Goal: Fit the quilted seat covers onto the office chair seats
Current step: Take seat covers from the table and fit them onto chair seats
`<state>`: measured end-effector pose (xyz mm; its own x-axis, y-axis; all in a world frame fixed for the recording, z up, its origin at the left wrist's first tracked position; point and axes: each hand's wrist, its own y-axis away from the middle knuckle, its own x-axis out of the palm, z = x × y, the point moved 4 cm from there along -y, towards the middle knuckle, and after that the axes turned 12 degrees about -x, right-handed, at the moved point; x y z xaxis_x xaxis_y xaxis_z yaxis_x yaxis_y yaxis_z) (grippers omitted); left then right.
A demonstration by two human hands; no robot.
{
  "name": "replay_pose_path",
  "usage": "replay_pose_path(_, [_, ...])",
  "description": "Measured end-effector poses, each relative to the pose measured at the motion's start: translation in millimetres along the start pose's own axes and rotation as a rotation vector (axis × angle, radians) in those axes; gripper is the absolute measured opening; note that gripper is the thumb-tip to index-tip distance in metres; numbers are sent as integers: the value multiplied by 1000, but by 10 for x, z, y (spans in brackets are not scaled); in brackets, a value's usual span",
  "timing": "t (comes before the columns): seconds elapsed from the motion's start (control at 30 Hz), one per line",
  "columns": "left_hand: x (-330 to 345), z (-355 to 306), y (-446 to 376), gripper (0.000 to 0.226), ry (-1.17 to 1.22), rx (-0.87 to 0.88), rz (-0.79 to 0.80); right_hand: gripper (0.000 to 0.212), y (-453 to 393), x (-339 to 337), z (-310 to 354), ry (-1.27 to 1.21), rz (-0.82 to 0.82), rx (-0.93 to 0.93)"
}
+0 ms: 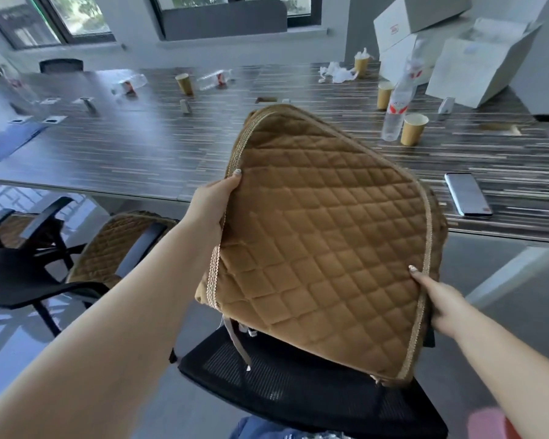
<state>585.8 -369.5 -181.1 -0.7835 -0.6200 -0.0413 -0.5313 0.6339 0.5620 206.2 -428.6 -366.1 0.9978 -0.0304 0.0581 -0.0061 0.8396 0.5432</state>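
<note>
Seat cover [324, 236] hangs tilted between left hand [211, 205] and right hand [441, 307] grips.

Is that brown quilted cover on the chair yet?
Not yet. The cover is tilted above the bare mesh seat, held by left hand and right hand.

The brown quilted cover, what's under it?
Under the quilted cover, held up by the left hand and right hand, sits a black mesh chair seat. The seat's far part is hidden.

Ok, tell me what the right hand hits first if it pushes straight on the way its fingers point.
The right hand already grips the quilted seat cover, so it would press into that fabric first. Beyond it probably lies the table, though depth is unclear.
</note>
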Motion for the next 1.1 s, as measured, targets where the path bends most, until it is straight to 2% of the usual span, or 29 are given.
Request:
replay_pose_path(0.13, [-239, 367, -246, 26, -75, -42, -161, 50, -34, -34, -65, 112, -52, -43])
replay_pose_path(0.3, [-552, 1263, -535, 35, -244, -203, -345, 57, 36, -175, -447, 323, -72, 22])
replay_pose_path(0.5, [-705, 2125, -698, 48, -374, -408, -328, 53, 240, -327, -928, 440, -97, 184])
replay_pose_path(0.63, [-692, 2407, -894, 43, -429, -485, -322, 42, 93, -243, -962, 500, -143, 162])
replay_pose_path(0.7, [-658, 2476, -1003, 38, -496, -471, -329, 33, -13, -167, -933, 541, -165, 109])
replay_pose_path(0.83, [-534, 2597, -1448, 57, -572, -424, -356, 21, -422, 59, -889, 638, -217, 21])
replay_pose_path(0.87, [-513, 2533, -1499, 59, -566, -398, -359, 25, -468, 126, -830, 657, -237, -16])
replay_pose_path(0.97, [-310, 2510, -2000, 62, -567, -286, -323, 59, -890, 281, -787, 721, -314, -117])
replay_pose_path(1.1, [-2, 2544, -2801, 59, -582, -156, -291, 63, -1631, 489, -911, 787, -333, -167])
